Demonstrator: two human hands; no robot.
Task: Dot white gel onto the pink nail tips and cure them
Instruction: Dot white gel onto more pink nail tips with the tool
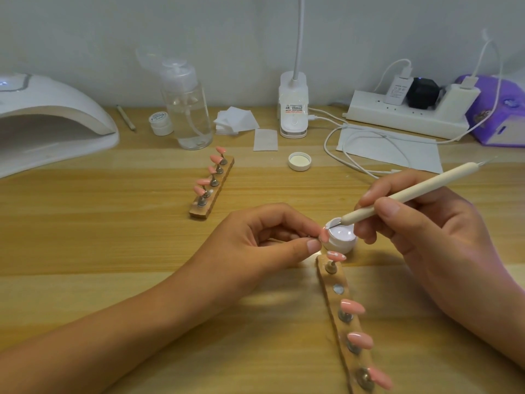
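Note:
My left hand (272, 237) pinches a small stand with a pink nail tip (324, 236) beside the open white gel jar (341, 236). My right hand (420, 220) grips a cream dotting pen (409, 191) like a pencil, its tip at the jar's left rim, touching the held tip. In front of the jar lies a wooden holder strip (341, 314) with several pink tips; the top one (336, 255) carries white dots, and one socket (338, 289) is bare. A second wooden strip (211, 189) with several pink tips lies further back. The white curing lamp (51, 120) stands at far left.
The jar's lid (299, 161) lies upside down behind my hands. Along the back stand a clear pump bottle (187, 109), a small white pot (161, 122), lint wipes (235, 120), a clip desk lamp (293, 109), a power strip (406, 115) with cables, and a purple device (500, 115).

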